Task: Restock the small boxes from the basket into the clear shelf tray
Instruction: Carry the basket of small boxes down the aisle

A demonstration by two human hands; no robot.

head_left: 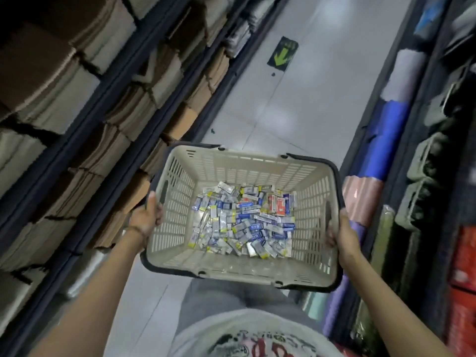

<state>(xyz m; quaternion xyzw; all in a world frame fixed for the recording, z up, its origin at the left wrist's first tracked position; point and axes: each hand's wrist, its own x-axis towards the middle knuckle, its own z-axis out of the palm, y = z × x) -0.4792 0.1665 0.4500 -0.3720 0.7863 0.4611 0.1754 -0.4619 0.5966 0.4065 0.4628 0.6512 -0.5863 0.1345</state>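
I hold the basket (260,168) in front of me with both hands. My left hand (146,217) grips the left rim, and my right hand (341,233) grips the right rim. The basket is beige with slotted walls, and its dark handles lie folded down along the rim. Many small boxes (244,222) lie loose on its bottom, mostly white and blue, a few red. On my left are shelves (85,117) with brown cartons. On my right stand rolls (381,145) in blue, pink and white. A green arrow (282,56) is on the floor (309,99) ahead.
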